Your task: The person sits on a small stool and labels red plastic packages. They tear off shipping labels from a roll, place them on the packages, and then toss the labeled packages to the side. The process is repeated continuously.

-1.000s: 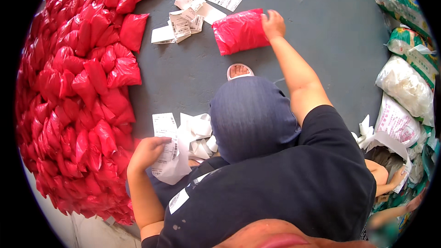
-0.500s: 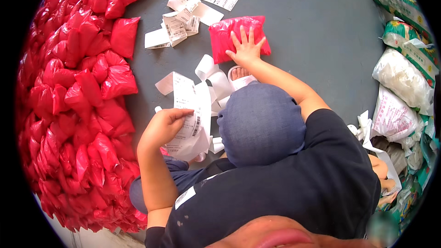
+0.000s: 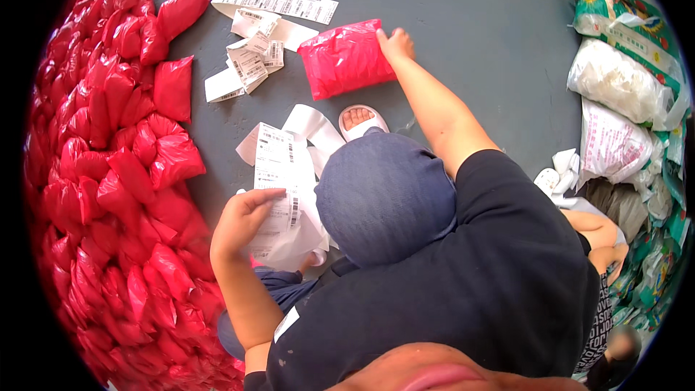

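A plump, glossy red plastic parcel (image 3: pixel 342 64) lies on the grey floor in front of me. My right hand (image 3: pixel 397 45) is at its upper right corner, with bent fingers closed on the edge. Nearer to me, my left hand (image 3: pixel 242 226) pinches a long white strip of printed barcode labels (image 3: pixel 274 166) between thumb and fingers. That strip hangs over my leg and curls onto the floor beside my white sandal (image 3: pixel 362 122). My bent knee in blue denim (image 3: pixel 387 195) hides part of it.
A big heap of red parcels (image 3: pixel 108 174) fills the left side. Another folded label strip (image 3: pixel 253 51) lies beyond the parcel. Green and white plastic sacks (image 3: pixel 615 87) are stacked at the right. Near them another person's bare arm (image 3: pixel 597 235) shows at the lower right.
My right hand has gone from lying spread on top of the red parcel to gripping its right edge. The left hand keeps its pinch on the labels. The whole view has shifted.
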Tool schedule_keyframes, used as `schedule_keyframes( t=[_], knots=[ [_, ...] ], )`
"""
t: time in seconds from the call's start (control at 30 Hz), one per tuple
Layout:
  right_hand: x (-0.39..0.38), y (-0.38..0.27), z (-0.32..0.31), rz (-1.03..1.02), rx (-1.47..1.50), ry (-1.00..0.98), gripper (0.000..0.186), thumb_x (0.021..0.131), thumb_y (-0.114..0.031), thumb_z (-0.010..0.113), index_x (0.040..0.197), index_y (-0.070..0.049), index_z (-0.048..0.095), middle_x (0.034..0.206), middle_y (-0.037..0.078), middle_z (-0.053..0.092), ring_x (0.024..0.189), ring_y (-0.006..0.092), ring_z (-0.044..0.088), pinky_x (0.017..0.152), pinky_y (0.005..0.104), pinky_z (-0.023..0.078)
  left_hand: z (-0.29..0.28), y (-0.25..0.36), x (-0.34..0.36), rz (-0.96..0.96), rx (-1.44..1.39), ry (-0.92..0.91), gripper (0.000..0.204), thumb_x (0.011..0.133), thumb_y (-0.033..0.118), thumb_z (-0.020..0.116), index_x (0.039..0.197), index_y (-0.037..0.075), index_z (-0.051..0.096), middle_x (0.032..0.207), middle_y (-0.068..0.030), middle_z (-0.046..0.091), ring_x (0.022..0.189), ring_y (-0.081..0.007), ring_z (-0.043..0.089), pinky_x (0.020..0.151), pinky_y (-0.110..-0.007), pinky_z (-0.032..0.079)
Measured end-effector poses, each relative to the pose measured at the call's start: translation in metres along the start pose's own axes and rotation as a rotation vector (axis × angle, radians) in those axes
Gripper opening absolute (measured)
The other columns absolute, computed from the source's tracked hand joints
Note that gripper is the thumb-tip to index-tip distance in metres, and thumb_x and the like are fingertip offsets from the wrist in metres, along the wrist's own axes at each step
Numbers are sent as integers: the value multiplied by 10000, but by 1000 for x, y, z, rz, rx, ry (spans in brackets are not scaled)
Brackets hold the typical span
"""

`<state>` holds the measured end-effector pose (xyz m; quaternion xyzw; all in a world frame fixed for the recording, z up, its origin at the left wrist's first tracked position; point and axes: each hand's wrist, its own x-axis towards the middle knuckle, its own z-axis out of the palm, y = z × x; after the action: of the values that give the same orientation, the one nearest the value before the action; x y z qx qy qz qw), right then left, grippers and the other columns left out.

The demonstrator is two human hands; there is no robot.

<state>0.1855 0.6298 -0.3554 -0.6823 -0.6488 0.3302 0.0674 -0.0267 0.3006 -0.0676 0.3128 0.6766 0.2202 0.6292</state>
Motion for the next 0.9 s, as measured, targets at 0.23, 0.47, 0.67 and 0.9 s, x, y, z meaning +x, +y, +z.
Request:
schedule_keyframes(
  t=[0.23, 0.47, 0.67, 0.9],
  knots=[
    [-68, 67, 10, -46, 76, -294, 398, 775, -329, 599, 1088, -92, 532, 1076, 145, 580, 953, 334, 563, 830, 418, 439, 37, -31, 47, 325, -33, 116, 381, 844, -52, 457, 1213, 33, 502, 1172, -46, 543, 1098, -119, 460, 932, -236, 335],
    [-124, -4, -65, -480, 721, -615, 411, 760, -250, 667, 1105, -68, 540, 1034, 75, 593, 997, 181, 545, 870, 301, 431, 79, -30, 115, 354, -177, 21, 664, 797, -109, 458, 1383, 133, 261, 1386, -75, 328, 1282, -171, 277, 1021, -279, 227],
    [-144, -35, -63, -542, 611, -991, 337, 717, -121, 708, 1012, -37, 567, 917, 43, 613, 862, 140, 574, 769, 280, 478, 67, -10, 154, 251, -335, -102, 752, 790, -83, 506, 1410, 134, 140, 1237, -106, 477, 1102, -166, 482, 934, -301, 364],
    [-122, -26, -39, -309, 791, -748, 219, 739, -26, 656, 935, -24, 558, 828, 60, 627, 769, 108, 592, 682, 246, 481, 52, -41, 220, -9, -555, -232, 405, 796, 105, 606, 1180, 41, 495, 972, -73, 623, 848, -134, 590, 775, -286, 459]
  ],
)
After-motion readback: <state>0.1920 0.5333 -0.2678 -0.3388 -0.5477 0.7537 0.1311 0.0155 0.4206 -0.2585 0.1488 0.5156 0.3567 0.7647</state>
